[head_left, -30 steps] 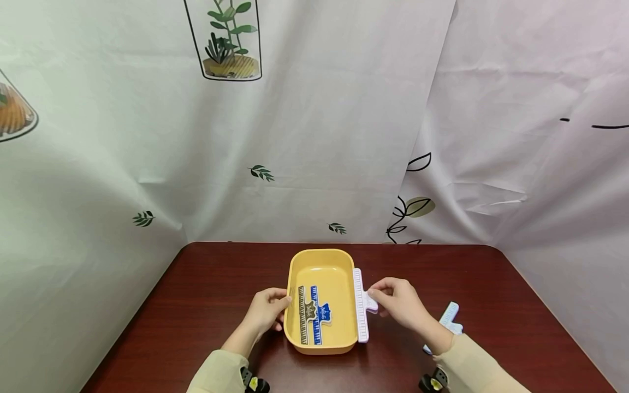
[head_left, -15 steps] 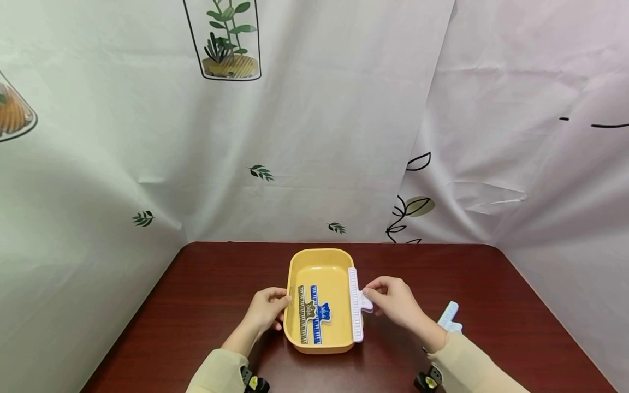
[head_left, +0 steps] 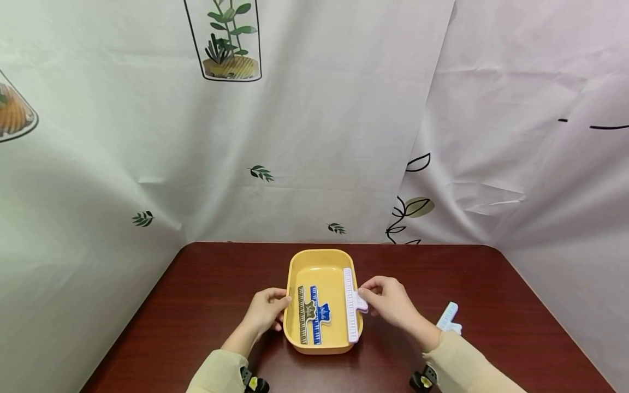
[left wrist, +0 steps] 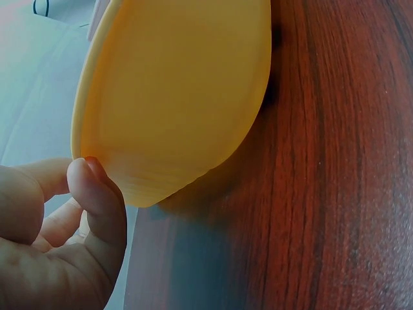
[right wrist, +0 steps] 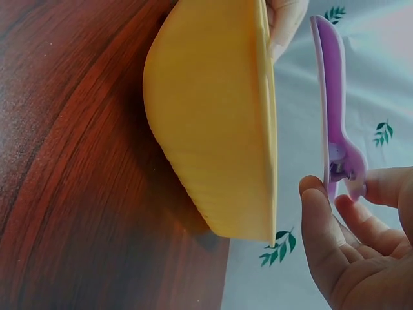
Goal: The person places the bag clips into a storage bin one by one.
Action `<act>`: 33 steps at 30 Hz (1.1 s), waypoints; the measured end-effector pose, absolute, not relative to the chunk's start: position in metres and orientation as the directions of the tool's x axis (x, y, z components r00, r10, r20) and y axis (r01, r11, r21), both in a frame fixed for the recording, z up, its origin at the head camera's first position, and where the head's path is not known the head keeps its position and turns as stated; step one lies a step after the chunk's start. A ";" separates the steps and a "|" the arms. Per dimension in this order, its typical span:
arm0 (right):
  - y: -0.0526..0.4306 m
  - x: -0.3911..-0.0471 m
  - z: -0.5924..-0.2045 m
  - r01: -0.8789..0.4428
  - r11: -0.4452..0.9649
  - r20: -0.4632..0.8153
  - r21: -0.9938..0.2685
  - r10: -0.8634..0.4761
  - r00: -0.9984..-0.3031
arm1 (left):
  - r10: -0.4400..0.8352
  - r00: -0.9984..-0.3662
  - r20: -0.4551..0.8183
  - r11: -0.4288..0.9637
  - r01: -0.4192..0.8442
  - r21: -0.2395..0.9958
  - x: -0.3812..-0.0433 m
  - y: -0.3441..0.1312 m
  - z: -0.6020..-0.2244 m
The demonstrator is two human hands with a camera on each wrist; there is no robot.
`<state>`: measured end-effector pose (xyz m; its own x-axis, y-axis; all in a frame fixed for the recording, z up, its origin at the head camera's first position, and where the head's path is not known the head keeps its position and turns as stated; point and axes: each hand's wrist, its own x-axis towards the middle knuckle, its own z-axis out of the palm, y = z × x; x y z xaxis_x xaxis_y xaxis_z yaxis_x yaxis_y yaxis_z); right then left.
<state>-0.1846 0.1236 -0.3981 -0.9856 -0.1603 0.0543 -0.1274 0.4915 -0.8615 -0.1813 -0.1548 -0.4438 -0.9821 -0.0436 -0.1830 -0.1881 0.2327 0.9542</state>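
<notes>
My left hand [head_left: 265, 311] pinches the left rim of a yellow plastic tray [head_left: 321, 277], thumb at the rim in the left wrist view. Between thumb and fingers, my right hand [head_left: 390, 303] holds a lilac ruler-edged bag clip [head_left: 350, 314] by its handle. In the head view this clip overlaps the tray's right rim. The right wrist view has it above the rim, with a gap between them, and shows its purple inner side [right wrist: 333, 77]. Inside the tray lie a brown clip [head_left: 302, 322] and a blue clip [head_left: 316, 322], side by side at the left.
A light blue clip [head_left: 448, 316] lies on the dark red wooden table [head_left: 221, 273] beyond the right forearm, partly covered by the sleeve. White curtains with printed plants [head_left: 314, 136] surround the table at the back and sides.
My right hand has carried the lilac clip leftward, from beside the tray's right rim to over it. More of the light blue clip was visible earlier. The left hand and tray stay put.
</notes>
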 end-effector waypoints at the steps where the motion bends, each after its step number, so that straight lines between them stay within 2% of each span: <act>1: 0.123 -0.185 -0.398 -0.127 0.494 0.053 -0.860 -0.160 -0.986 | -0.043 -0.982 -0.183 0.233 -0.188 0.954 -0.181 -0.155 -0.444; 33: 0.107 -0.190 -0.398 -0.092 0.522 0.038 -0.848 -0.114 -0.993 | -0.049 -0.980 -0.192 0.228 -0.198 0.953 -0.181 -0.155 -0.444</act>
<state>-0.1900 0.1068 -0.3976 -0.9927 -0.1142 0.0378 -0.0924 0.5222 -0.8478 -0.1807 -0.1546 -0.4435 -0.9803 -0.0489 -0.1916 -0.1977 0.2275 0.9535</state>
